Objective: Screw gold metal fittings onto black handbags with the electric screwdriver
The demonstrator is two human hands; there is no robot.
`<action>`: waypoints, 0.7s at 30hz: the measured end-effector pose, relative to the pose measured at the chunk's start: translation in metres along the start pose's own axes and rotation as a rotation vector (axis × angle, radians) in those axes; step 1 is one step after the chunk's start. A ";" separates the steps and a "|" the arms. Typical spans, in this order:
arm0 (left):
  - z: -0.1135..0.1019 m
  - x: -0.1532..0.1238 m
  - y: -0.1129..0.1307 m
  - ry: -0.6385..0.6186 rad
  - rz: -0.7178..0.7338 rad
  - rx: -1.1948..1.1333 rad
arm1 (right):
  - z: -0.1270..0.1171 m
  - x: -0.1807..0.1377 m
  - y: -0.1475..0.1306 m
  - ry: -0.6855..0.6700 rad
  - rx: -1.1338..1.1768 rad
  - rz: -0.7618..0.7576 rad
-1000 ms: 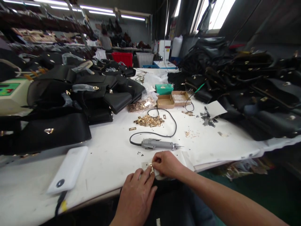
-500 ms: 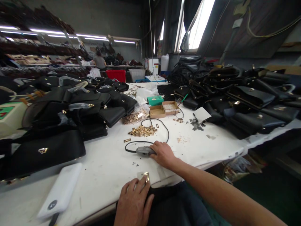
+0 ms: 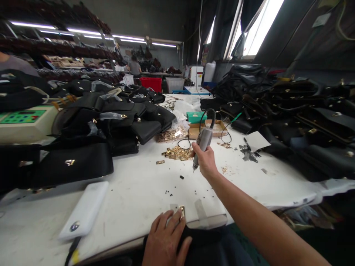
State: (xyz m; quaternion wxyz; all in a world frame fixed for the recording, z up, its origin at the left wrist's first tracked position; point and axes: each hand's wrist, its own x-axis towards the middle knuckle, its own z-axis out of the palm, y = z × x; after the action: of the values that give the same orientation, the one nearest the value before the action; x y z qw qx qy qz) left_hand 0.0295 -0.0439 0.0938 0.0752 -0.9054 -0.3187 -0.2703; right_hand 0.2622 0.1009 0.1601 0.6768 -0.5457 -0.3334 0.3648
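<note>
My right hand grips a grey electric screwdriver, raised above the table with its thin bit pointing down. A black cord loops up from its top end. My left hand lies flat, fingers stretched, at the table's near edge over black material. Its fingertips touch a small gold metal plate. Tiny dark bits lie scattered on the white surface between the hands. Beyond them is a heap of gold metal plates, with one single plate apart from it.
Black handbags are piled along the left, more black bags on the right. A white power bank with a cable lies at front left. Small open cardboard boxes and a green box stand farther back. People are in the background.
My right hand has lifted the screwdriver off the table and turned it bit-down. My left hand stays on the gold plate. The view has shifted left, showing a person at the left edge.
</note>
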 end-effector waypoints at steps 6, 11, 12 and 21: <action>0.006 -0.006 -0.005 -0.053 -0.017 -0.033 | 0.023 0.023 0.014 -0.038 0.046 -0.025; 0.007 -0.006 -0.005 -0.051 -0.030 -0.039 | 0.031 0.030 0.017 0.031 -0.011 -0.056; 0.006 -0.004 -0.005 -0.040 -0.034 -0.041 | 0.032 0.030 0.017 0.039 -0.019 -0.058; 0.005 0.001 -0.005 0.005 -0.028 -0.044 | 0.037 0.034 0.030 0.078 -0.022 -0.033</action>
State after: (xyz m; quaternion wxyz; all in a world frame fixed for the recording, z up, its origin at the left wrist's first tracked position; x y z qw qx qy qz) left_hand 0.0293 -0.0379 0.0904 0.0522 -0.9017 -0.3250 -0.2805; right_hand 0.2439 0.1523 0.1391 0.6891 -0.5614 -0.3199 0.3281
